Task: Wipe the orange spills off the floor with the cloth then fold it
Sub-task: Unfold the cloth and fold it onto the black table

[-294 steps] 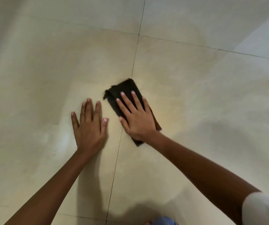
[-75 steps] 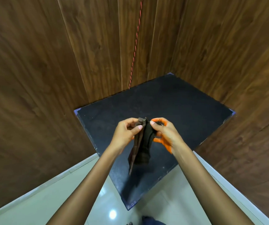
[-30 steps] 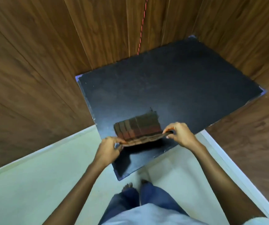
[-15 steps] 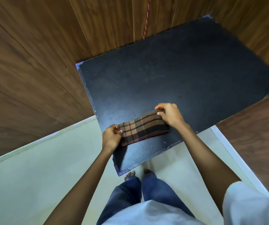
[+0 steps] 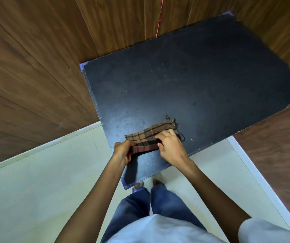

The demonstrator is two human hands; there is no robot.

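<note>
A person stands at a black table [image 5: 184,81], the plaid cloth [image 5: 151,135] lying folded near its front edge. The left hand [image 5: 123,151] pinches the cloth's near-left end between its fingers; the right hand [image 5: 171,146] presses curled fingers onto its right half.

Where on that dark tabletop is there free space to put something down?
Most of the dark tabletop is bare, from the wood-panelled walls toward the plaid cloth. Only the near edge is crowded, by the left hand and right hand.
</note>
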